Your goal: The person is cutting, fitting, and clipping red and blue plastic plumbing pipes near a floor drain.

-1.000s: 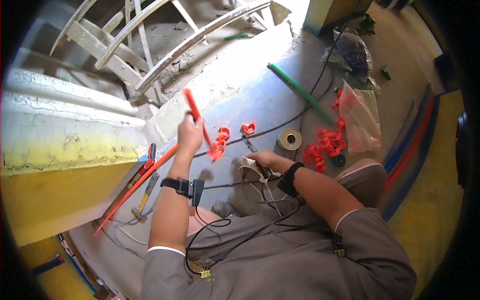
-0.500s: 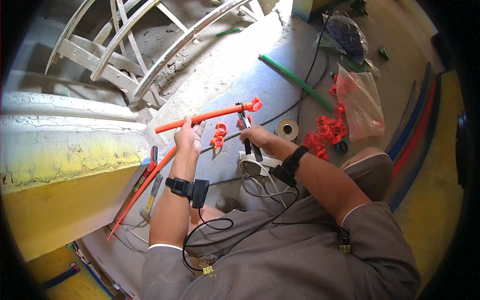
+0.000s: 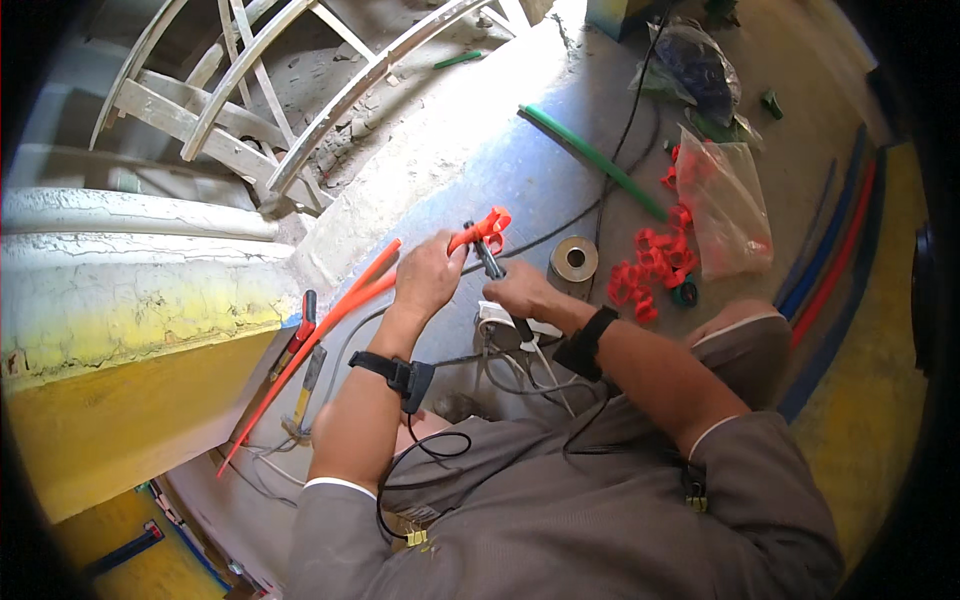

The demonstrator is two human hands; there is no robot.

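an orange plastic pipe (image 3: 461, 240) is gripped in the left hand (image 3: 428, 275), fingers closed around it; its long axis is slanted up and to the right, away from the body. the pipe's far end, where an orange clip (image 3: 497, 217) is seen, lies just beyond the left hand, and above and slightly left of the right hand (image 3: 522, 290). by the right hand, a pair of dark metal pliers (image 3: 490, 262) is grasped, its head crossing the pipe just beside the clip; whether the pipe is pinched cannot be told. a long, thin orange strip (image 3: 270, 397) is stretched toward the lower left, smooth and slightly curved. to the right, a round spool (image 3: 574, 259) with a dark centre is set on the smooth grey floor (image 3: 540, 185). farther right, glossy ring-shaped clips (image 3: 655, 262) are heaped near a crinkled clear bag (image 3: 722, 215). beyond, a straight green pipe (image 3: 595, 160) is laid diagonally.
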